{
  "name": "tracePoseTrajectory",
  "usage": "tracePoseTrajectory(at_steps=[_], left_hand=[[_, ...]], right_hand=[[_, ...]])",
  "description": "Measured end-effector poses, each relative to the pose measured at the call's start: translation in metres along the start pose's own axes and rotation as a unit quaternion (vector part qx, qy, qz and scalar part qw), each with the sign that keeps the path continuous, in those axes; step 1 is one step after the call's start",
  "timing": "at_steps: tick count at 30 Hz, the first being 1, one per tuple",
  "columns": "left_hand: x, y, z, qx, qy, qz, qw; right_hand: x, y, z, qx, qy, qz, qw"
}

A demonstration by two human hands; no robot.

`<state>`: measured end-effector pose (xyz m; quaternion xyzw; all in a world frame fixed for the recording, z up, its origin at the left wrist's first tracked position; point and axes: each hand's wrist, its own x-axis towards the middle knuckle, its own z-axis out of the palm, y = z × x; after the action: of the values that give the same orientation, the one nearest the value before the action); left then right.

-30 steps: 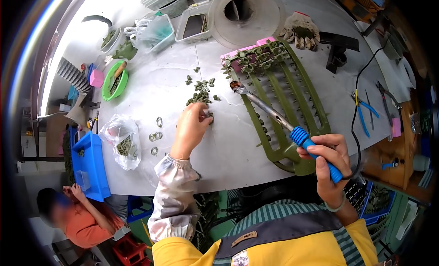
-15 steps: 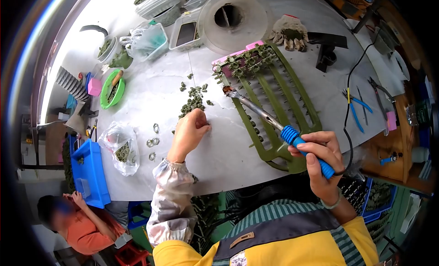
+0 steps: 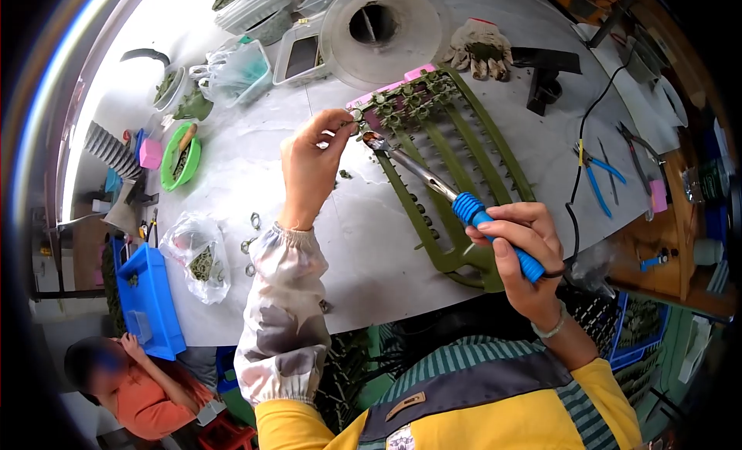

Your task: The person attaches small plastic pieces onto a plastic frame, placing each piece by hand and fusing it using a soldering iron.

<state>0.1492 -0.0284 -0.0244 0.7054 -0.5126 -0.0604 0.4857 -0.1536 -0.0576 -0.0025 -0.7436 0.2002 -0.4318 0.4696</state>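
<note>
My left hand [image 3: 311, 162] is at the upper left corner of the green rack [image 3: 461, 160], its thumb and forefinger pinching a small green piece [image 3: 355, 117]. My right hand [image 3: 519, 253] is wrapped round the blue handle of a soldering iron [image 3: 469, 209]. The iron's dark tip [image 3: 374, 141] sits just below and right of my left fingertips, near the rack's edge. Clustered small green parts [image 3: 413, 102] line the rack's top beside a pink block [image 3: 417, 73]. A few small green pieces [image 3: 344, 174] lie by my left hand, which hides part of the table there.
A plastic bag [image 3: 202, 260], metal rings [image 3: 255, 220], a green bowl [image 3: 171, 172] and a blue tray [image 3: 158, 311] are on the left. A glove [image 3: 479, 48] and blue pliers [image 3: 597, 183] lie on the right. Another person [image 3: 147, 388] sits at lower left.
My left hand has moved up and right, from the small green pieces to the rack's corner, and now pinches a piece. My right hand still holds the iron. The view has shifted slightly.
</note>
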Motion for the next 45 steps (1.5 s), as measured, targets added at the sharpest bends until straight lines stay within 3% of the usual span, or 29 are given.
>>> tracePoseTrajectory(at_steps=[2, 6, 15, 21, 24, 25, 27, 31, 34, 39, 42, 45], left_hand=[[0.005, 0.005, 0.004, 0.106, 0.035, 0.076, 0.991], [0.011, -0.002, 0.009, 0.114, 0.028, 0.113, 0.987], [0.014, -0.010, 0.014, 0.103, 0.010, 0.090, 0.991], [0.015, -0.006, 0.009, 0.141, -0.001, 0.131, 0.981], [0.010, 0.001, -0.019, 0.080, 0.022, 0.055, 0.995], [0.004, -0.009, -0.033, 0.004, 0.055, -0.009, 0.998], [-0.013, -0.027, -0.073, -0.002, 0.097, -0.068, 0.993], [-0.077, -0.106, -0.167, 0.263, -0.022, -0.166, 0.950], [-0.115, -0.104, -0.180, 0.314, -0.044, -0.268, 0.910], [-0.144, -0.119, -0.189, 0.256, 0.061, -0.327, 0.908], [-0.152, -0.137, -0.200, 0.203, 0.092, -0.289, 0.931], [-0.142, -0.120, -0.197, 0.235, 0.079, -0.276, 0.929]], right_hand=[[0.002, 0.003, 0.001, -0.003, 0.002, 0.001, 1.000], [0.006, 0.008, 0.004, -0.002, 0.004, 0.001, 1.000], [0.010, 0.011, 0.001, -0.019, -0.005, -0.009, 1.000], [0.001, -0.002, -0.017, -0.016, -0.042, 0.002, 0.999], [-0.002, -0.005, -0.019, 0.009, -0.044, 0.009, 0.999], [-0.003, -0.005, -0.021, 0.016, -0.049, 0.011, 0.999], [-0.004, -0.006, -0.023, 0.023, -0.049, 0.014, 0.998], [-0.006, -0.006, -0.025, 0.033, -0.053, 0.013, 0.998], [-0.008, -0.008, -0.026, 0.030, -0.062, 0.011, 0.998], [-0.012, -0.012, -0.026, 0.040, -0.060, 0.017, 0.997], [-0.013, -0.017, -0.024, 0.031, -0.062, 0.015, 0.998], [-0.018, -0.015, -0.021, 0.043, -0.049, 0.019, 0.998]])
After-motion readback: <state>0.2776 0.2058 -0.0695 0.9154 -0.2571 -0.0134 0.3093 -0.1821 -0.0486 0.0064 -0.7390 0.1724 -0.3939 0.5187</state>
